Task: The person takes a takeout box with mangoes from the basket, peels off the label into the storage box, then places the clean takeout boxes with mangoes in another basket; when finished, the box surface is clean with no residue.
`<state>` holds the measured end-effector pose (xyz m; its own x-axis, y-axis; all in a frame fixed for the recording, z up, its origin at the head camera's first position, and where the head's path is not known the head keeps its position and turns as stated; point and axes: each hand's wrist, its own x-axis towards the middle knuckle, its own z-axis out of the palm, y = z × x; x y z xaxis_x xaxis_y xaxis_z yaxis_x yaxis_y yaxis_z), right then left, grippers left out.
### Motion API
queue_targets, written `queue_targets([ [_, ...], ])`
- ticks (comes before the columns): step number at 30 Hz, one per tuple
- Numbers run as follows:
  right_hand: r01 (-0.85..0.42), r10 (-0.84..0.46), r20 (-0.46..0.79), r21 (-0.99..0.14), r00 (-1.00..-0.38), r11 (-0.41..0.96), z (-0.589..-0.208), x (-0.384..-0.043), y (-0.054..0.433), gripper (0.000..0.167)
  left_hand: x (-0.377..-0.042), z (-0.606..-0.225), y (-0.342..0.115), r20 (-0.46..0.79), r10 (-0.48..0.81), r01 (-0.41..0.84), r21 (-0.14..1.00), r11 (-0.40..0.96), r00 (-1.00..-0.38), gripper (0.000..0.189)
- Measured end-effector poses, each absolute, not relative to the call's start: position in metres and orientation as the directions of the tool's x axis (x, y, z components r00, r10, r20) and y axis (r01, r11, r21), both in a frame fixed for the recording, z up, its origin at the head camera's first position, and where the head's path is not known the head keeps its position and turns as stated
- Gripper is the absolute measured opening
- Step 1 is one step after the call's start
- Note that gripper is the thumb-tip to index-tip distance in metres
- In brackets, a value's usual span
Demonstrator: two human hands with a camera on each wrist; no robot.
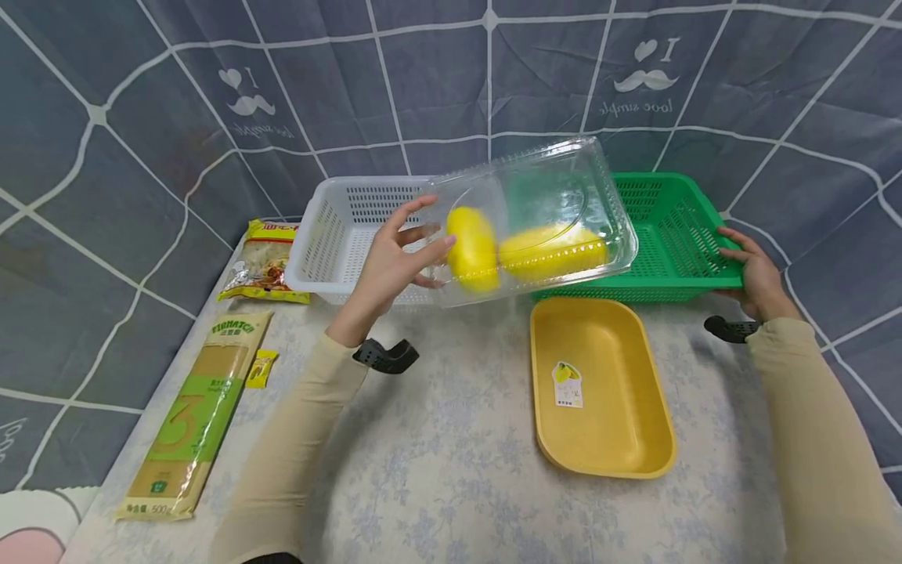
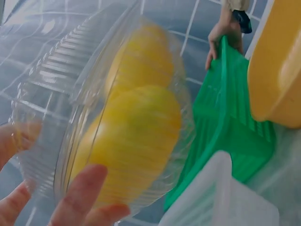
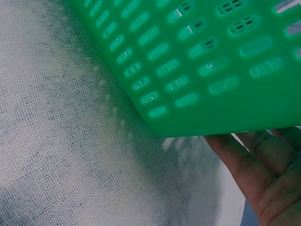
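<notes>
My left hand (image 1: 395, 262) holds a clear plastic clamshell box (image 1: 543, 200) by its left end, thumb in front and fingers behind. Inside lie two yellow mangoes (image 1: 474, 249), filling much of the box in the left wrist view. The box is tilted in the air, overlapping the white basket (image 1: 304, 235) and the green basket (image 1: 694, 227) in the head view. My right hand (image 1: 757, 274) grips the right end of the green basket, fingers over its rim. In the right wrist view, the fingers (image 3: 249, 165) meet the green basket's edge, their tips hidden behind it.
A yellow tray (image 1: 613, 376) with a fruit sticker stands before the green basket. On the left lie a noodle bag (image 1: 262, 262), a spaghetti pack (image 1: 193, 415) and a small yellow packet (image 1: 261, 368). A grey patterned curtain (image 1: 437, 86) rises behind the baskets.
</notes>
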<state>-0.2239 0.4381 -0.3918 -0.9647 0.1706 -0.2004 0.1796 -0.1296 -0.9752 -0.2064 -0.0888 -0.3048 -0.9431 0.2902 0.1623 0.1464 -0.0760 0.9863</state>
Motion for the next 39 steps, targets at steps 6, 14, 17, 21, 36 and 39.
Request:
queue_targets([
  [6,0.164,0.168,-0.185,-0.978,-0.968,-0.131,-0.391,-0.222,0.439,0.044,-0.237,-0.300,-0.044,0.199,0.291,0.185,0.980,-0.074,-0.936,0.059],
  [14,0.163,0.176,-0.175,-0.983,-0.969,-0.084,-0.392,-0.222,0.437,0.044,-0.265,-0.306,0.005,0.137,0.272,0.134,0.991,-0.028,-0.953,0.059],
  [17,0.163,0.176,-0.176,-0.983,-0.969,-0.081,-0.391,-0.223,0.438,0.045,-0.273,-0.310,0.025,0.126,0.279,0.132,0.991,0.004,-0.952,0.060],
  [21,0.164,0.173,-0.177,-0.983,-0.969,-0.088,-0.391,-0.224,0.439,0.046,-0.282,-0.317,0.051,0.109,0.294,0.156,0.978,0.141,-0.950,0.062],
  [36,0.155,0.174,-0.170,-0.983,-0.970,-0.097,-0.393,-0.223,0.438,0.045,-0.301,-0.352,0.105,-0.024,0.282,0.165,0.763,0.624,-0.959,0.064],
  [39,0.151,0.172,-0.167,-0.983,-0.971,-0.104,-0.392,-0.222,0.439,0.045,-0.301,-0.352,0.109,-0.028,0.273,0.162,0.747,0.645,-0.962,0.062],
])
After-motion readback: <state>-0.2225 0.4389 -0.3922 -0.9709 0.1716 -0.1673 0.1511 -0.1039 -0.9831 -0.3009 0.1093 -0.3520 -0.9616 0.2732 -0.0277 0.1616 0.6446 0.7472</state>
